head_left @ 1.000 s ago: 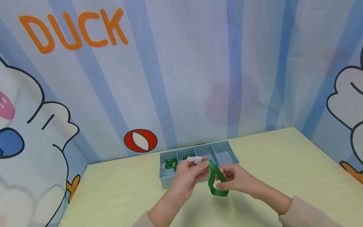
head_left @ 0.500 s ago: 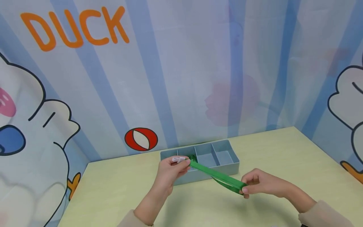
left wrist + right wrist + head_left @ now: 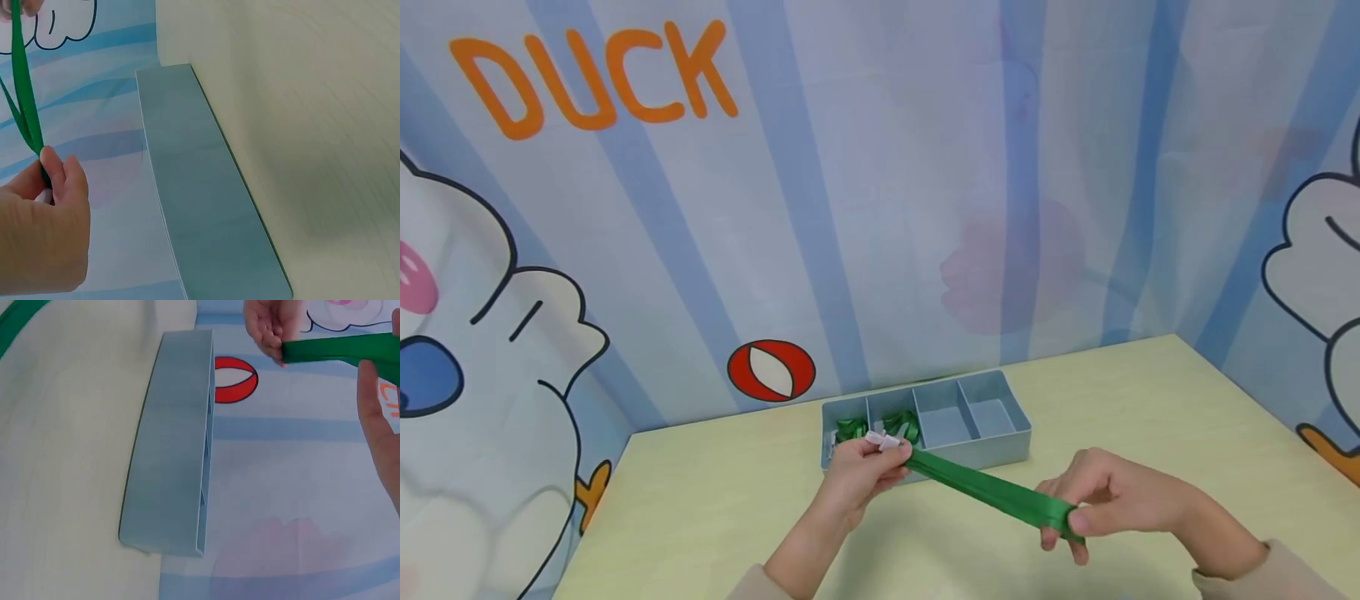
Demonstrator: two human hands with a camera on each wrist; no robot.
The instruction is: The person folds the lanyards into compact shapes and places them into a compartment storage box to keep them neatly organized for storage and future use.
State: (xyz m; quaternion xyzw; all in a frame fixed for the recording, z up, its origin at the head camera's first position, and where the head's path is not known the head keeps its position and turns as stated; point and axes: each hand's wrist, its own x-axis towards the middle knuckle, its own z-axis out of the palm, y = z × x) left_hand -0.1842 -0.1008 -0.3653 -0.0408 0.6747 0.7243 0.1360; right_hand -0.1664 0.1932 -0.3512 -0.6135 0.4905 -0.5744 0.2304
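Your left hand (image 3: 863,477) is pinching the shiny green fabric ribbon (image 3: 981,485) beside a small white piece (image 3: 883,440); your right hand (image 3: 1131,500) is gripping its other end! It's running straight between them, above the pale yellow worktop (image 3: 715,500), near the blue-grey four-compartment box (image 3: 988,452).

left hand (image 3: 854,481): one, six o'clock | right hand (image 3: 1126,497): one, four o'clock | green ribbon (image 3: 981,486): one | tray (image 3: 985,452): one, six o'clock | compartments (image 3: 942,421): four | green bundles (image 3: 851,429): two
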